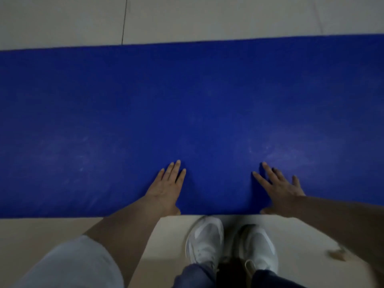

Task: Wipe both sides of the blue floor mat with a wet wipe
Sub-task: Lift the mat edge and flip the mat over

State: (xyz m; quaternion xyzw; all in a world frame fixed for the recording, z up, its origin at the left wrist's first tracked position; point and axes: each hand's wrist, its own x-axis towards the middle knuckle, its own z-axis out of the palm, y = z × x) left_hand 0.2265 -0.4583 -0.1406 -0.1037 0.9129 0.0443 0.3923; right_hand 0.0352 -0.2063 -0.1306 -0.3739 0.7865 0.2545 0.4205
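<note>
On the pale tiled floor (62,21), the blue floor mat (187,100) lies flat, spanning the whole view. At its near edge, the left hand (166,188) and right hand (280,190) press down, each grip spread with straight fingers. Two white shoes (228,242) stand just beside that edge.

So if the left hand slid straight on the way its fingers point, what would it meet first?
Only more blue mat: the left hand points across it towards the far edge, and nothing shows in that line before the pale floor beyond.
</note>
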